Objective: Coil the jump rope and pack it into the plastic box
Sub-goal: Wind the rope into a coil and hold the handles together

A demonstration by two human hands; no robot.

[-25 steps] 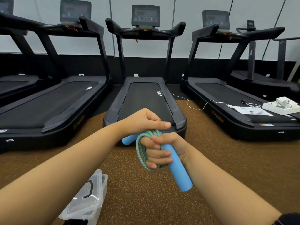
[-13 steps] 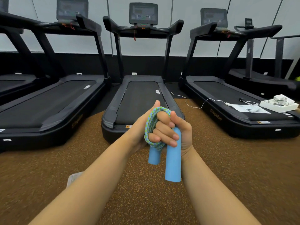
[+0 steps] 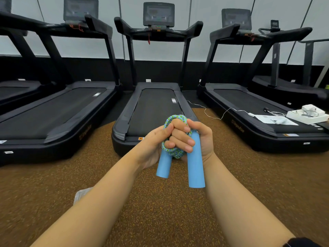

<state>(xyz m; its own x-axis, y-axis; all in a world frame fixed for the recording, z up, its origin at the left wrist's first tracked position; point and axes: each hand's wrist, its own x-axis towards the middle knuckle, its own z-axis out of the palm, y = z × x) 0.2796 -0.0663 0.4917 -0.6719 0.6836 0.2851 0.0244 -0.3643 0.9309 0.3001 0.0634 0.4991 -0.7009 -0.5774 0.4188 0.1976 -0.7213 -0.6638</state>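
The jump rope's blue-green braided cord is wound into a tight bundle between my two hands, chest-high over the brown floor. Its two light blue foam handles point down side by side: one under my left hand, the other against the palm of my right hand. Both hands are closed around the bundle and the handle tops. Only a corner of the clear plastic box shows on the floor, behind my left forearm.
Three black treadmills stand in a row just ahead, with more at both sides. On the right treadmill's deck lie a white box, a sheet of paper and a white cable that trails to the floor.
The handles have swung from angled apart to hanging down side by side. My hands have closed tighter over the bundle. The view has tilted up, so my left forearm now covers most of the box.
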